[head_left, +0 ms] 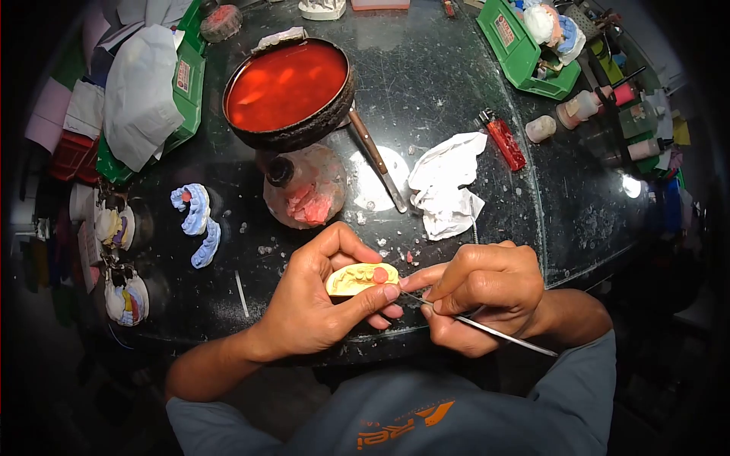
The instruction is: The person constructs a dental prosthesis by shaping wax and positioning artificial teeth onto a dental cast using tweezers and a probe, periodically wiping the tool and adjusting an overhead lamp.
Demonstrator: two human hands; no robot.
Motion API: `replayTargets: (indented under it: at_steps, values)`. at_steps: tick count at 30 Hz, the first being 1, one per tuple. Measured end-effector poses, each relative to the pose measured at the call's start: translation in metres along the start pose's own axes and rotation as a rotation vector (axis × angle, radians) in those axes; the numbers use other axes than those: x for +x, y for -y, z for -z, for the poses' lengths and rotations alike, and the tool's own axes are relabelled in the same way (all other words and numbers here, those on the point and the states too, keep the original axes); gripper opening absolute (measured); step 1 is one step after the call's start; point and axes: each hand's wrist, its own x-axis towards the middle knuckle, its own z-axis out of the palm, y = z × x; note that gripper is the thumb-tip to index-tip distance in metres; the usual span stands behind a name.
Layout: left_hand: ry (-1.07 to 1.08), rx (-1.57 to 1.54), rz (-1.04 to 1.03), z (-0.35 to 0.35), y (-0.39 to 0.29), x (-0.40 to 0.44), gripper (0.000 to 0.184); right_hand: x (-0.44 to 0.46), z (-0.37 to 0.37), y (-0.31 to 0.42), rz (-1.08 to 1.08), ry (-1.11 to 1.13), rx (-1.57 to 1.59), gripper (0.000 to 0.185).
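Note:
Between its thumb and fingers, my left hand (312,300) grips a yellow dental model (351,280) near the table's front edge. A round pink piece (381,275) sits on the model's right part, close to my left thumb. My right hand (487,296) is closed around a thin metal tool (494,332) like a pen. The tool's tip points at the model's right end, beside my left thumb; whether it touches is too small to tell. My right fingertips are close to the model.
A pan of red wax (287,83) stands above a burner (306,186) beyond my left hand. Near it lie a wooden-handled knife (371,156), white cloth (447,186), red lighter (505,143) and blue models (196,216). Green bins (194,91) flank the back.

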Motion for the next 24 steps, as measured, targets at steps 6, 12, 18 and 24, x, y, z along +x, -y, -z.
replayTargets:
  at_steps: [6, 12, 18, 24]
  values:
    - [0.019, 0.029, -0.064, 0.0017, 0.0043, 0.0001, 0.026, 0.0016, -0.0002, 0.0008, -0.046, -0.021, 0.031, 0.012]
    - [0.122, -0.073, -0.086, 0.0048, 0.0037, -0.0028, 0.036, 0.0038, 0.0022, -0.0017, -0.042, -0.042, -0.034, 0.013]
    - [0.136, -0.185, -0.019, 0.0028, 0.0029, -0.0032, 0.053, 0.0027, 0.0046, -0.0023, -0.023, -0.085, -0.069, 0.013]
    - [0.185, 0.034, -0.06, 0.0007, 0.0033, -0.0046, 0.055, 0.0024, 0.0019, -0.0009, -0.039, -0.136, -0.047, 0.013]
